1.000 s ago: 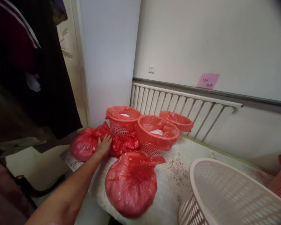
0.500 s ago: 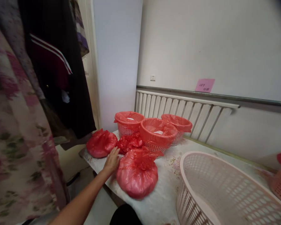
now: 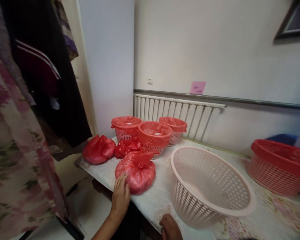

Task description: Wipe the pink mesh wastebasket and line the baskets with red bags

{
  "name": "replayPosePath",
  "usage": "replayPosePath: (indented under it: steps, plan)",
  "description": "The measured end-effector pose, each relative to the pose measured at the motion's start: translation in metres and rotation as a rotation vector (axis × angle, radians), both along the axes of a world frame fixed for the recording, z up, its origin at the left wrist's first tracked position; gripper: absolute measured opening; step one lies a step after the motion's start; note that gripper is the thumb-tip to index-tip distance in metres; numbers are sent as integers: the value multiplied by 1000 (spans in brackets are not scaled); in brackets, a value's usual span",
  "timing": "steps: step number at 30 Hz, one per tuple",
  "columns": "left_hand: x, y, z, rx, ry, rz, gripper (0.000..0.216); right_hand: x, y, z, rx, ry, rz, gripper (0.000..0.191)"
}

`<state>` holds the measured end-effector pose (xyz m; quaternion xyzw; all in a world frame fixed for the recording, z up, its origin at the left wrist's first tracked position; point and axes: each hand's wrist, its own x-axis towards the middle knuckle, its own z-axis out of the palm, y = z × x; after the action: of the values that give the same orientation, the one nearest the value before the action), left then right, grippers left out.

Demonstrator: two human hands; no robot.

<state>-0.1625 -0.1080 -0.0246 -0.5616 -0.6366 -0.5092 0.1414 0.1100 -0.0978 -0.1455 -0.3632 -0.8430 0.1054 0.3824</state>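
My left hand (image 3: 121,193), with its fingers stretched out, touches the near left side of a full red plastic bag (image 3: 137,176) gathered at the top. At the bottom edge my right hand (image 3: 170,227) rests by the table's front with curled fingers and nothing visible in them. Just right of it stands a large pale pink plastic basket (image 3: 190,200) with nothing inside. A second full red bag (image 3: 98,151) lies farther left, and a crumpled red bag (image 3: 127,146) sits between the two.
Behind are three small baskets lined with red bags: left (image 3: 125,135), middle (image 3: 153,145) and right (image 3: 176,135). A red-lined basket (image 3: 275,171) stands at the right. The table (image 3: 152,208) has a patterned cover. Clothes (image 3: 45,83) hang on the left, and a radiator (image 3: 172,110) runs behind.
The view has turned right, bringing more of the right-hand red basket into sight. My left hand has moved nearer, from beside the crumpled bag to the front bag. My right hand has come into view.
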Motion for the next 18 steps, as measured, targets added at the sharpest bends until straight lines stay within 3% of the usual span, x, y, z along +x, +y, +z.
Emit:
replayPosePath:
  steps: [4, 9, 14, 18]
  plan:
    - [55, -13, 5, -78, -71, -163, 35, 11, -12, 4, -67, 5, 18, 39]
    - [105, -30, -2, -182, -209, -369, 34, 49, -30, 28, -108, -22, -20, 39]
    - [130, -35, 0, -239, -298, -432, 35, 117, -32, 52, 219, -19, -351, 34]
    - [147, -34, 14, -228, -318, -503, 36, 176, -31, 53, 260, -139, -634, 37]
